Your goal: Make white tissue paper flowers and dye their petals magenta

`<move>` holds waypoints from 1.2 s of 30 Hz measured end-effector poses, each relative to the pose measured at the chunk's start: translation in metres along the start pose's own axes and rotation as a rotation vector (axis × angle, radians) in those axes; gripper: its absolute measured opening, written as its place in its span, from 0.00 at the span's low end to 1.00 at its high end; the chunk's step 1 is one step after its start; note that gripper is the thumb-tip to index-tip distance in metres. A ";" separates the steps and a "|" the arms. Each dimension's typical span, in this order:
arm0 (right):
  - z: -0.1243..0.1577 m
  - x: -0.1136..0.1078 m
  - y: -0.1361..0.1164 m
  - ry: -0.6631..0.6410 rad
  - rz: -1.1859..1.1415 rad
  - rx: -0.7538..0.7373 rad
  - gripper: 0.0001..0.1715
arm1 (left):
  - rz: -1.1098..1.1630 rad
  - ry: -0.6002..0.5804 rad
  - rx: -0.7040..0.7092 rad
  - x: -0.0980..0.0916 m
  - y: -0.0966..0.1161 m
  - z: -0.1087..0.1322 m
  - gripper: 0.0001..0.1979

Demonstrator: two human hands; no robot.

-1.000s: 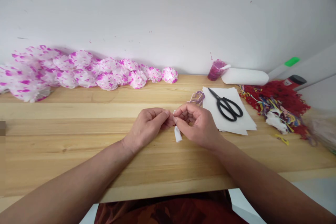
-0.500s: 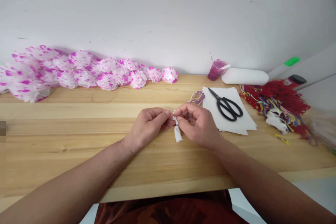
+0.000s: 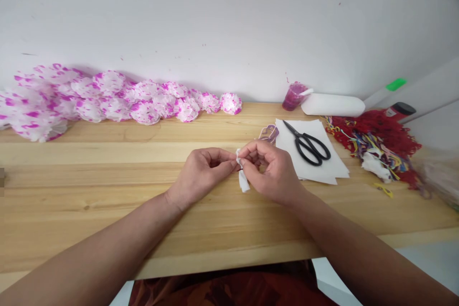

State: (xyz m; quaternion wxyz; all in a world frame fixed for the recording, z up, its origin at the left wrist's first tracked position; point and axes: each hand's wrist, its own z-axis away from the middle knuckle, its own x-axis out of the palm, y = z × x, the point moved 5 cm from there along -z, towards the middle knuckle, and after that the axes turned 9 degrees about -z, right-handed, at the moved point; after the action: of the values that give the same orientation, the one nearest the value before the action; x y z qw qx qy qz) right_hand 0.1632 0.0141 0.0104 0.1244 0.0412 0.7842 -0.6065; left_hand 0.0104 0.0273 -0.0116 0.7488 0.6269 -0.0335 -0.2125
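Between my two hands, over the middle of the table, is a small strip of white paper [image 3: 244, 182], gathered at its waist by a dark red thread [image 3: 240, 169]. My left hand [image 3: 206, 169] pinches the strip's upper part from the left with thumb and forefinger. From the right, my right hand [image 3: 270, 167] grips the same strip with thumb and fingertips, its other fingers curled. The lower end of the paper hangs free below the thread. My fingers partly hide the upper end.
Black scissors [image 3: 308, 143] lie on a stack of white paper [image 3: 322, 173]. Purple yarn [image 3: 268, 133] lies beside it. Behind stand a purple cup [image 3: 294, 97] and a white roll [image 3: 333, 104]. Red and coloured yarn [image 3: 387, 136] heaps at right; pink-spotted paper flowers [image 3: 147, 100] line the wall.
My left thumb and forefinger have closed in on the upper part of the white paper strip, and its lower end has swung slightly. My right hand stays almost in place.
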 end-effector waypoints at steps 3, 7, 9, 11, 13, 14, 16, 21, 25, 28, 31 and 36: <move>0.001 -0.001 -0.006 0.003 0.030 -0.057 0.05 | 0.009 0.010 0.002 0.000 0.001 0.000 0.11; 0.002 0.000 -0.011 -0.003 0.097 -0.118 0.05 | 0.054 0.023 -0.003 0.000 0.001 -0.001 0.11; 0.002 0.000 -0.012 0.003 0.117 -0.127 0.05 | 0.066 0.037 -0.004 0.000 0.000 -0.001 0.10; 0.002 0.000 -0.012 0.010 0.128 -0.131 0.05 | 0.063 0.050 -0.005 -0.001 -0.001 -0.002 0.10; 0.002 -0.001 -0.012 0.017 0.135 -0.133 0.04 | 0.057 0.059 0.000 -0.001 -0.001 -0.002 0.10; 0.002 -0.001 -0.012 0.020 0.138 -0.133 0.04 | 0.054 0.063 0.006 -0.001 -0.001 -0.002 0.10; 0.002 -0.001 -0.012 0.025 0.146 -0.131 0.04 | 0.050 0.073 0.018 -0.001 -0.001 -0.001 0.10; 0.001 -0.001 -0.013 0.030 0.158 -0.110 0.04 | 0.019 0.120 0.044 -0.001 0.002 -0.001 0.09; 0.000 -0.001 -0.011 0.016 0.120 -0.059 0.04 | 0.006 0.125 0.064 -0.001 0.002 -0.001 0.10; 0.000 -0.001 -0.007 0.006 0.061 0.001 0.04 | 0.020 0.112 0.075 -0.001 -0.002 -0.003 0.10; 0.000 -0.001 -0.004 0.002 0.022 0.038 0.04 | 0.043 0.100 0.088 -0.001 -0.006 -0.004 0.11; -0.001 -0.001 -0.002 -0.003 0.005 0.060 0.05 | 0.046 0.093 0.096 -0.001 -0.006 -0.004 0.11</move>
State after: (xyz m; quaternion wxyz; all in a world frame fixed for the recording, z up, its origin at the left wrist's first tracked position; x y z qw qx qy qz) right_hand 0.1638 0.0142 0.0126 0.1259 0.0458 0.7654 -0.6294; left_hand 0.0091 0.0309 -0.0178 0.7235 0.6701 -0.0235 -0.1640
